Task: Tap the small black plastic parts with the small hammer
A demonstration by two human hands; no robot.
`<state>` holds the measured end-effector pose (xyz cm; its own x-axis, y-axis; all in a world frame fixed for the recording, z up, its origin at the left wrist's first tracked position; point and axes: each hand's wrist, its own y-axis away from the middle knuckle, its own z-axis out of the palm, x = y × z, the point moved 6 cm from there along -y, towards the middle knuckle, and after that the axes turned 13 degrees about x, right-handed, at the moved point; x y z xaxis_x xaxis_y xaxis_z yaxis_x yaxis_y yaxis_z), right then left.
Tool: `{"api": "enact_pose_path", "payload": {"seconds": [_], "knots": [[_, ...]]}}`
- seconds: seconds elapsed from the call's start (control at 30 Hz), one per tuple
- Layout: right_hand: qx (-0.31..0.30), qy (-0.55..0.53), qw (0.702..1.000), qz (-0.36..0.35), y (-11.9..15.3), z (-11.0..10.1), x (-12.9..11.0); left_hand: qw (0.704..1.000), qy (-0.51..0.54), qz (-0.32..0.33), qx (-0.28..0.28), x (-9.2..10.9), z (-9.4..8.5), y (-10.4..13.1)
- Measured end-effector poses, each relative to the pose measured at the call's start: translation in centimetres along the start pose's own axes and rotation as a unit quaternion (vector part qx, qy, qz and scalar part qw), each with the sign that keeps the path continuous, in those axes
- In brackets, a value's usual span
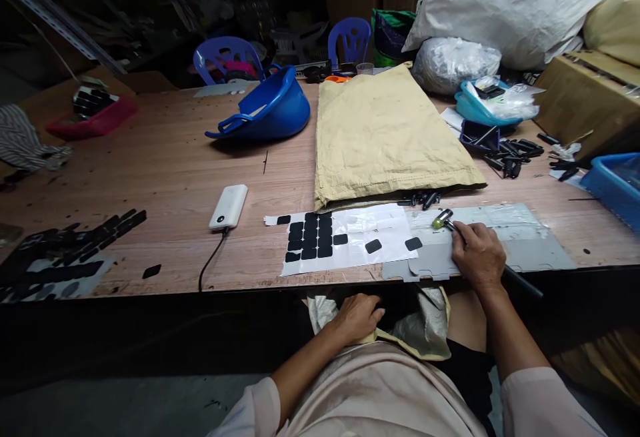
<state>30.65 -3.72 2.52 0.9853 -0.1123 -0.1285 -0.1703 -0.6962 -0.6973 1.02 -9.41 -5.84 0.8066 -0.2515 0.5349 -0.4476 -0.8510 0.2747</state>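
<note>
My right hand (479, 254) is closed around the handle of a small hammer (443, 218) with a metal head and a yellowish face. It rests over a grey sheet (535, 250) at the table's front edge. Left of it lies a white backing sheet (385, 224) carrying rows of black rounded patches (311, 236); a few more sit apart on its right half. Down at my lap, my left hand (358, 317) has curled fingers beside a yellow-and-white bag (425, 324); whatever they hold is hidden.
A large tan sack (385, 137) lies flat behind the sheets, with small black parts at its front edge. A white power bank (229, 207) with a cable and a blue basin (275, 107) are to the left. Black tubular pieces (513, 155) and a blue tray (615, 184) sit right.
</note>
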Motion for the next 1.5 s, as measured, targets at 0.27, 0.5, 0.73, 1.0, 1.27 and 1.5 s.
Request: {"api": "enact_pose_path", "payload": {"seconds": [0.27, 0.5, 0.73, 1.0, 1.27, 1.5], "knots": [[0.028, 0.013, 0.999, -0.013, 0.1, 0.1, -0.1, 0.965, 0.209, 0.157, -0.011, 6.8, -8.5, -3.7], [0.022, 0.002, 1.000, -0.010, 0.1, 0.0, -0.3, 0.976, 0.017, -0.010, 0.216, 6.5, -15.3, -15.9], [0.026, 0.007, 1.000, -0.011, 0.2, -0.3, -0.6, 0.953, -0.041, -0.030, 0.297, 7.8, -16.7, -19.2], [0.013, 0.001, 1.000, 0.004, 0.2, -0.3, -0.7, 0.936, -0.043, -0.057, 0.344, 9.1, -14.5, -20.7], [0.019, 0.001, 1.000, 0.004, 0.1, -0.3, -0.8, 0.941, 0.040, -0.112, 0.316, 8.4, -14.8, -21.4], [0.022, -0.003, 1.000, 0.006, 0.1, -0.3, -0.7, 0.948, 0.139, -0.033, 0.283, 5.8, -16.0, -17.8]]}}
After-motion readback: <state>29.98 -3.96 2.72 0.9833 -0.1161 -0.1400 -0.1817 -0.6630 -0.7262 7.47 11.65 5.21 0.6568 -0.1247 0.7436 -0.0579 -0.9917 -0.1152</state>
